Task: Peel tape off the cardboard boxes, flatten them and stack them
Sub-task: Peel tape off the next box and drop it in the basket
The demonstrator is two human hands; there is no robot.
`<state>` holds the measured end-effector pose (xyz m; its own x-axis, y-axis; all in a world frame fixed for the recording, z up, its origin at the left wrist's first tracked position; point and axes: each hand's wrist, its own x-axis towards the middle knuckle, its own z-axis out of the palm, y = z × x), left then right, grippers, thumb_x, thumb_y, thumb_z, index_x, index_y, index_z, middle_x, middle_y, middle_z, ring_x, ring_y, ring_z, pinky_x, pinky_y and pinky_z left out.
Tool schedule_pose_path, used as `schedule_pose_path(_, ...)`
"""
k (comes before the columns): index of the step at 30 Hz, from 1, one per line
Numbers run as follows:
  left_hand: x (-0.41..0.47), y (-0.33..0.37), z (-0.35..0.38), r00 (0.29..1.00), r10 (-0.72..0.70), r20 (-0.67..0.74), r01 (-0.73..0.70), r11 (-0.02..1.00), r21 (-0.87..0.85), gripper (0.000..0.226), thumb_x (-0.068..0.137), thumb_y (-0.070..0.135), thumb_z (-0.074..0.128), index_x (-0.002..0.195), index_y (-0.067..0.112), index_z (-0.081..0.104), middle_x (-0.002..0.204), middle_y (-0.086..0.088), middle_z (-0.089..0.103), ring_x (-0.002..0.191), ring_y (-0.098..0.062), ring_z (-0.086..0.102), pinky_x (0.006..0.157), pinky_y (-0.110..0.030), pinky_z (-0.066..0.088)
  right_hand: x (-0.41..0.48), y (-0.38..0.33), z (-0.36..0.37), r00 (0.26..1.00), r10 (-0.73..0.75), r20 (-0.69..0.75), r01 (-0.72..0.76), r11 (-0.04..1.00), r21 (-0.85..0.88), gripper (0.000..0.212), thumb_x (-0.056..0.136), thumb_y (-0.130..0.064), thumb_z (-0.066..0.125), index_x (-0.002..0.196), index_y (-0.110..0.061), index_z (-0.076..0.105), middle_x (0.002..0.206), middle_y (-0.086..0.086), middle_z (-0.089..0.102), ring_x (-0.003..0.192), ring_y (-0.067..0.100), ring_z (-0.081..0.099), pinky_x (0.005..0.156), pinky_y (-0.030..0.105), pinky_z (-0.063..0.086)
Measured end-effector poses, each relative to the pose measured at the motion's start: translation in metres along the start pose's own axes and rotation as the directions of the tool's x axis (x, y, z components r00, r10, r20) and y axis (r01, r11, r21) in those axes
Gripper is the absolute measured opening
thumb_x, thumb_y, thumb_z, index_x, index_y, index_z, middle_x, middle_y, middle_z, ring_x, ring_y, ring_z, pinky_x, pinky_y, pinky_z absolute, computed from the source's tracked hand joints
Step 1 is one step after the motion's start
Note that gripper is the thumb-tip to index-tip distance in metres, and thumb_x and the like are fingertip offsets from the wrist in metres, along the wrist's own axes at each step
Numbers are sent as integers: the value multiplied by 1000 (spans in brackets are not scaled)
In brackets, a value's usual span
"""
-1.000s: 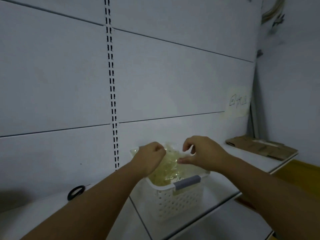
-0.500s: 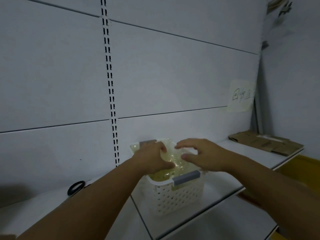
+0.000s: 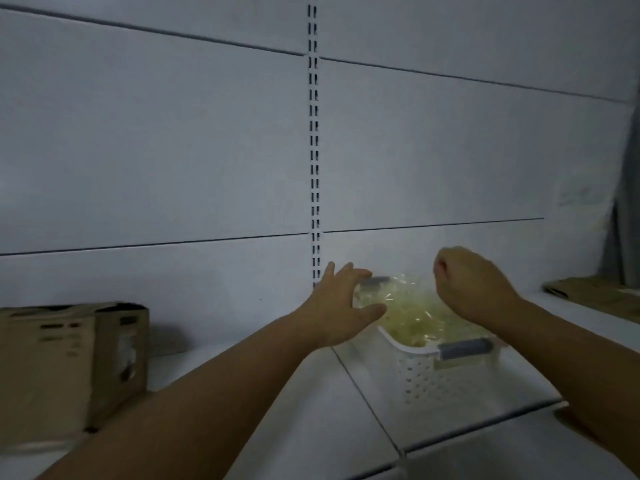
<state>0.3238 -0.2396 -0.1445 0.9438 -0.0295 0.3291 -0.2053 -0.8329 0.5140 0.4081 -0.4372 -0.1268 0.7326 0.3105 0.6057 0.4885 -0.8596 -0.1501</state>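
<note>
1. Left hand [image 3: 341, 306]: low centre of the frame. Fingers straight and spread wide, thumb out to the right. Holds nothing. Lies just beside the left rim of the basket; blur hides whether thumb or fingertips touch it.

2. Right hand [image 3: 474, 289]: right of centre, raised above the basket. Back of the hand faces the camera and the fingers are curled under. Whether anything is pinched in them cannot be told.

3. Basket [image 3: 433, 375]: white plastic with perforated walls and grey handles [image 3: 465, 348] on the near and far rims. Stands on the shelf, lower right of centre.

4. Wad of peeled tape [image 3: 412, 317]: clear and yellowish, crumpled, glossy. Fills the basket and heaps above its rim, directly under the right hand.

5. Cardboard box [image 3: 69, 358]: lower left of the frame. Brown, with dark printed marks on its front. Stands upright on the shelf against the back wall, not flattened. Well apart from both hands.

6. Flattened cardboard [image 3: 595, 292]: right edge of the frame, lying flat on the shelf near the wall corner.

7. Shelf [image 3: 277, 410]: white, with a seam running front to back just left of the basket.

8. Back wall [image 3: 156, 150]: pale panels with horizontal joints. A vertical slotted strip [image 3: 314, 150] runs down the centre.
</note>
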Motion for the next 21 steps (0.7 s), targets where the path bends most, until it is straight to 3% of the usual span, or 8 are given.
schedule_pose_path(2, -19, -13, -33, 996, 41, -77, -30, 990, 136, 53, 90, 38, 56, 139, 26, 39, 157, 0, 19, 146, -17, -3, 117, -37, 8, 5, -34, -9, 985, -86, -153, 105, 987, 118, 19, 96, -14, 41, 83, -9, 55, 80, 7, 56, 65, 18, 48, 59, 31, 35)
schedule_pose_path(4, -39, -28, -72, 980, 75, -187, -30, 972, 232, 41, 91, 31, 56, 130, 21, 50, 151, -1, 32, 145, -16, 10, 114, -26, 11, 7, -80, -15, 959, -197, -204, 245, 938, 245, 17, 95, -19, 46, 82, -12, 56, 76, 1, 54, 63, 13, 46, 58, 30, 35)
schedule_pose_path(8, -88, -69, -158, 892, 9, -452, 159, 929, 333, 23, 90, 25, 54, 109, 18, 65, 116, 3, 61, 111, -15, 50, 90, -25, 37, 6, -171, 1, 911, -407, -68, 400, 830, 389, 15, 93, -29, 49, 86, -18, 58, 88, -3, 58, 78, 14, 52, 67, 29, 39)
schedule_pose_path(10, -119, -98, -194, 835, -99, -541, 334, 873, 356, 21, 90, 21, 52, 105, 16, 67, 104, 2, 64, 94, -16, 55, 79, -26, 41, 2, -210, 17, 872, -489, 24, 430, 787, 442, 16, 94, -33, 49, 95, -21, 59, 98, -4, 59, 85, 11, 53, 71, 26, 39)
schedule_pose_path(12, -150, -128, -214, 810, -225, -542, 489, 769, 412, 21, 91, 19, 51, 106, 16, 65, 104, -3, 61, 91, -18, 53, 73, -26, 38, -4, -244, 31, 841, -532, 100, 422, 760, 495, 24, 94, -37, 49, 111, -21, 57, 111, -4, 57, 91, 8, 51, 74, 23, 36)
schedule_pose_path(14, -176, -150, -213, 804, -303, -512, 540, 732, 415, 23, 93, 18, 48, 109, 16, 65, 106, -5, 56, 95, -18, 52, 73, -25, 36, -8, -274, 43, 808, -562, 178, 382, 729, 569, 36, 94, -40, 49, 126, -22, 51, 127, -4, 54, 106, 10, 52, 84, 23, 39)
schedule_pose_path(17, -205, -159, -196, 813, -298, -501, 500, 798, 336, 26, 93, 16, 44, 111, 21, 63, 107, 2, 54, 102, -16, 50, 84, -30, 43, -14, -311, 54, 755, -606, 252, 314, 671, 671, 47, 95, -43, 48, 138, -25, 41, 142, -5, 44, 126, 13, 44, 97, 22, 36)
schedule_pose_path(21, -236, -156, -181, 855, -247, -456, 440, 811, 386, 39, 91, 25, 33, 122, 30, 57, 127, 12, 53, 120, -8, 43, 104, -32, 34, -20, -339, 62, 711, -639, 293, 287, 645, 709, 42, 93, -36, 54, 133, -25, 49, 136, -6, 51, 120, 12, 49, 96, 23, 39)
